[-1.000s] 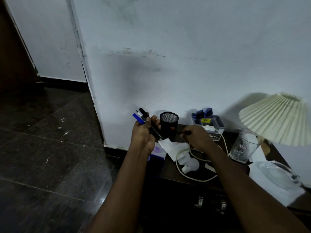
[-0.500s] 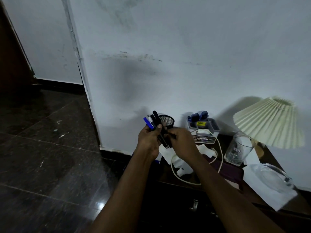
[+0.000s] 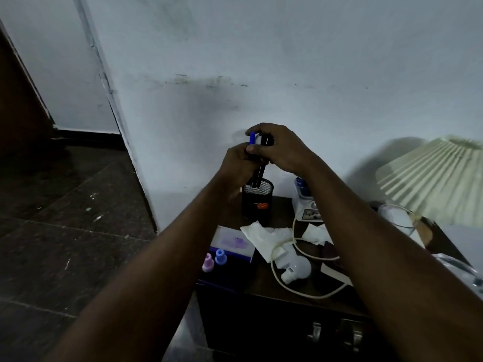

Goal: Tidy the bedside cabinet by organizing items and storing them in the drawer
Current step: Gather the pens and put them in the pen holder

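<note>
Above the cup, the left grip and right grip both clasp pens. Their tips dip inside it.

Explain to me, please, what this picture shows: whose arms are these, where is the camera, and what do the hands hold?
There is no machine here. A person works with bare hands, and the only camera is worn on the person's head, looking forward and down. That is why both arms enter from the bottom edge.

The left hand grips a bundle of pens. The right hand curls over their tops. Their lower ends reach into a black mesh cup.

The cup stands on a dark bedside cabinet. Also on it are crumpled tissues, a white light bulb, a pale cable and a pleated lamp. The drawer handles show below.
</note>
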`<state>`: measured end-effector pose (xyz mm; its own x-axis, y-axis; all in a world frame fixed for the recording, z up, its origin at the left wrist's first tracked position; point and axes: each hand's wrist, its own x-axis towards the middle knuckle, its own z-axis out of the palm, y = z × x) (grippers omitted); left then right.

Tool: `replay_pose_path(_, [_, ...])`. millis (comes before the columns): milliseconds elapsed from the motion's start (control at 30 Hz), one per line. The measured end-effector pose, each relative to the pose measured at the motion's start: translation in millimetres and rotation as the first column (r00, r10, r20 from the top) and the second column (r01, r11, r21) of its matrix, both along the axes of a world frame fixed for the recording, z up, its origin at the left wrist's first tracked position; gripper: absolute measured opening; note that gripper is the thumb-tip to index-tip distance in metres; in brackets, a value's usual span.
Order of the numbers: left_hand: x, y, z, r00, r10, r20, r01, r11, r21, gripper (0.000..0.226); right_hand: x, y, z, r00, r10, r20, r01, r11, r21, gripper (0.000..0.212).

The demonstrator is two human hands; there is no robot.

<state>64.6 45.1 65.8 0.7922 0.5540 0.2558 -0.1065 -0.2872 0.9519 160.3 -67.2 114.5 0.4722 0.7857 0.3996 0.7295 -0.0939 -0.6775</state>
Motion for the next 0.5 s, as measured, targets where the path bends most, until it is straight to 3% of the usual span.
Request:
replay_pose_path(100, [13.2, 4.6, -12.5, 1.0, 0.004, -0.027, -0.003, 0.999, 0.041, 0.006, 9.9, 5.0, -0.7, 0.999, -0.017, 0.031, 0.02, 0.995, -0.099, 0.021])
replay_pose_path(267, [33.1, 12.1, -33.8, 0.995, -0.016, -0.094, 0.026, 0.993, 0.112, 0.007, 22.9, 9.6, -14.9, 0.991, -0.046, 0.128, 0.067, 0.984, -0.163, 0.016])
replay_pose_path(400, [40.4, 20.7, -49.0, 0.986, -0.06, -0.156, 0.083, 0.987, 0.14, 0.011, 30.9, 15.6, -32.1, 0.982, -0.04, 0.182, 0.091, 0.956, -0.28, 0.028])
replay_pose_path(500, [43.3, 27.7, -59.8, 0.983, -0.024, -0.182, 0.041, 0.995, 0.087, 0.013, 32.9, 15.4, -42.0, 0.982, -0.061, 0.18, 0.108, 0.959, -0.262, 0.038])
